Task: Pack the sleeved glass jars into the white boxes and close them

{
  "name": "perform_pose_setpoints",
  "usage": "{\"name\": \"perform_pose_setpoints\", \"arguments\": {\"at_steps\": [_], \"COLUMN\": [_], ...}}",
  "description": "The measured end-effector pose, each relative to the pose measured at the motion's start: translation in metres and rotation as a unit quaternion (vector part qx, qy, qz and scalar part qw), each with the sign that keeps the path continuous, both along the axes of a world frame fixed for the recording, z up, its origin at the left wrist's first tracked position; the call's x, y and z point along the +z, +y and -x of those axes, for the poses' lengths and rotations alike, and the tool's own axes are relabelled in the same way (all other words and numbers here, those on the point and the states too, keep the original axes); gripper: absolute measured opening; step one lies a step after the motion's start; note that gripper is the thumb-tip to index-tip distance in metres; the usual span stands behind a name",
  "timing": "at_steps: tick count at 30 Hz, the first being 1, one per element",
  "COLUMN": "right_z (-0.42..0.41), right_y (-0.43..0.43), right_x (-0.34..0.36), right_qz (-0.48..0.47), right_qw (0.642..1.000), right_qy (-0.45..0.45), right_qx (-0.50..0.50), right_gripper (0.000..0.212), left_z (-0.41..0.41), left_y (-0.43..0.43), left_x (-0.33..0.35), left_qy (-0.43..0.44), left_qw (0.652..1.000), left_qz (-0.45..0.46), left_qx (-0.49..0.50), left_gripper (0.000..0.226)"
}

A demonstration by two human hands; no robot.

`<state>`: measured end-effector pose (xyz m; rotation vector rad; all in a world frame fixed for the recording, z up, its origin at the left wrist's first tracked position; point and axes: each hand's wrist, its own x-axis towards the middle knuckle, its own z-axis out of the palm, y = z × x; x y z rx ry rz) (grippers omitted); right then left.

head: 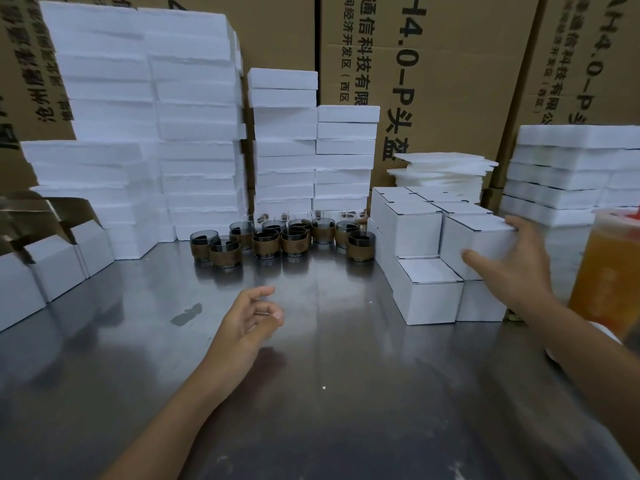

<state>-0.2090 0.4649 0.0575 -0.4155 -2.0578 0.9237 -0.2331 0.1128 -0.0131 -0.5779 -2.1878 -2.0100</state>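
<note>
Several dark glass jars in brown sleeves (284, 239) stand in a cluster at the back of the steel table (311, 393). To their right is a stack of closed white boxes (426, 289). My right hand (509, 261) lies against the top front box (476, 244) of that stack, fingers spread over its right side and thumb on its front face. My left hand (251, 315) hovers over the table's middle with fingers loosely curled and holds nothing. Open white boxes (52, 268) with raised flaps line the left edge.
Tall stacks of white foam trays (194, 133) rise behind the jars, with more foam trays (561, 174) at right. Thin foam sheets (443, 171) lie behind the closed boxes. A plastic cup of orange drink (606, 271) stands at the right edge. Brown cartons (433, 64) form the back wall.
</note>
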Motion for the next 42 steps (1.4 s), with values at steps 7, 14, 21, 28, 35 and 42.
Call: {"name": "perform_pose_setpoints", "arguments": {"at_steps": [7,14,21,28,35,42], "right_z": [-0.014,-0.015,0.003,-0.001,-0.005,-0.013], "right_y": [-0.033,-0.141,-0.172,-0.171,-0.173,-0.18], "right_x": [0.014,-0.005,-0.074,-0.069,-0.066,-0.06], "right_qz": [-0.116,-0.153,-0.095,-0.201,-0.207,-0.198], "right_qw": [0.993,0.953,0.95,0.936,0.933,0.934], "right_qy": [0.028,0.038,-0.067,-0.101,-0.126,-0.143], "right_qx": [-0.016,0.258,0.289,0.269,0.266,0.262], "right_gripper": [0.088,0.032,0.025,0.013,0.013,0.008], "left_z": [0.001,0.0,0.001,-0.004,-0.029,-0.055], "left_y": [0.002,0.003,0.002,-0.003,-0.084,-0.234], "left_x": [0.001,0.001,0.0,0.002,0.022,0.042], "left_qy": [-0.008,0.026,0.03,0.02,0.084,0.158], "left_qw": [1.0,0.997,0.992,0.992,0.975,0.829], "left_qz": [-0.004,0.019,0.026,0.026,0.021,0.203], "left_qx": [0.003,0.076,0.118,0.123,0.206,0.496], "left_gripper": [0.033,0.022,0.028,0.029,0.026,0.023]}}
